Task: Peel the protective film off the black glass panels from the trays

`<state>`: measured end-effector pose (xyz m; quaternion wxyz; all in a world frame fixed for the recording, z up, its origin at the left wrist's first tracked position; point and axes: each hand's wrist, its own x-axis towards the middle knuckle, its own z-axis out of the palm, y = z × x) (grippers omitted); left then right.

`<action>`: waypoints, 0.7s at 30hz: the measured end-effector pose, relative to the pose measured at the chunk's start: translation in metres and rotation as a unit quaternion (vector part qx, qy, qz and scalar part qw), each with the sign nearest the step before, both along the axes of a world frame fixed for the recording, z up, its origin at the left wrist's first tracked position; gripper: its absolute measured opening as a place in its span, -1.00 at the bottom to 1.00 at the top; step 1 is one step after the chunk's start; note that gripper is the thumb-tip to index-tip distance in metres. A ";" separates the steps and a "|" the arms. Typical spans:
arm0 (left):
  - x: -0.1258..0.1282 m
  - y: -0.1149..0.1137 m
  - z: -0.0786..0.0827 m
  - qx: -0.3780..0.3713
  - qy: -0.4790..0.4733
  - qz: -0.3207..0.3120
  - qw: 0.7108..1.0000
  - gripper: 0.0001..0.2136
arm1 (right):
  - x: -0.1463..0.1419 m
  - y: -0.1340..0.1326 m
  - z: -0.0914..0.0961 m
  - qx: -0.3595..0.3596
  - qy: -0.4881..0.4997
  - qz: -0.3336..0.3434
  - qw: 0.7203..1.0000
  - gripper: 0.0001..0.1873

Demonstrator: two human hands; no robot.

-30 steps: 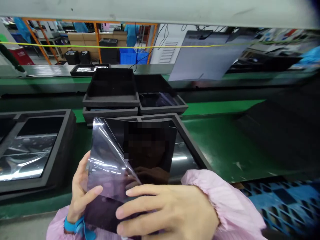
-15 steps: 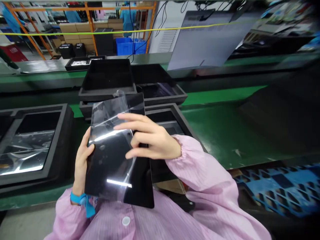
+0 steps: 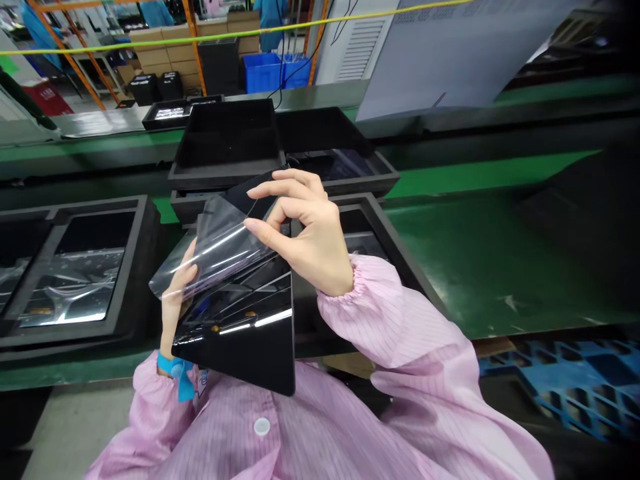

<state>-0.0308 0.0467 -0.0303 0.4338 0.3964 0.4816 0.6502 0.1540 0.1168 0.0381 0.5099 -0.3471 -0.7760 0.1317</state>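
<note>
A black glossy flat screen panel (image 3: 250,347) is held tilted in front of my chest. My left hand (image 3: 177,293) is closed on its left edge, seen partly through clear film. A clear protective film (image 3: 220,257) stands lifted and curled off the panel's face, its loose end reaching out past the left edge. My right hand (image 3: 310,227) is over the panel's upper right, thumb and bent fingers closed at the film's edge; the exact pinch point is partly hidden. Light streaks reflect on the bared lower face.
At the left, a black foam tray (image 3: 133,267) holds film-covered panels. Stacked dark trays (image 3: 225,179) stand behind my hands, and another tray (image 3: 400,253) lies right of the panel. The green bench (image 3: 465,260) extends right; a white sheet (image 3: 450,60) hangs behind it.
The film, earlier lying largely on the panel, is now peeled up from its lower part and swung to the left. My right hand has moved up and turned; the panel has tilted.
</note>
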 end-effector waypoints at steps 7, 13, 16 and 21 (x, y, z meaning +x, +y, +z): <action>-0.008 0.012 -0.007 -0.018 0.012 -0.005 1.000 -0.62 | 0.000 0.002 -0.003 -0.048 0.025 0.011 0.998 -0.55; -0.014 0.018 -0.014 -0.048 -0.020 -0.035 0.998 -0.63 | -0.001 0.000 -0.002 -0.053 0.069 -0.003 0.996 -0.54; -0.014 0.016 -0.010 -0.057 -0.045 -0.033 0.997 -0.65 | -0.002 0.003 -0.007 -0.074 0.106 0.021 0.991 -0.60; -0.003 0.003 0.014 -0.036 -0.033 -0.011 0.999 -0.68 | -0.002 0.016 -0.022 -0.131 0.221 0.023 0.966 -0.62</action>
